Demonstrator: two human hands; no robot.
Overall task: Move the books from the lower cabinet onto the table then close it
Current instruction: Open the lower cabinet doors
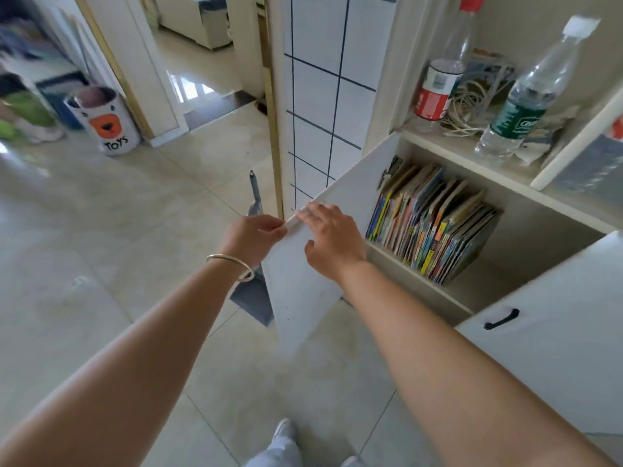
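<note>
White door [303,264] hiding left fingers [269,227], dustpan [251,298].

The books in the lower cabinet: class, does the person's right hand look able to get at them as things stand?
Probably yes. The left door is swung open, the right hand rests on its inner face beside the books, and nothing stands in between.

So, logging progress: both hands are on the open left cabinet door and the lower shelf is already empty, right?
Not empty. The head view shows the books in the lower cabinet. The left hand and right hand are indeed on the open door.
</note>
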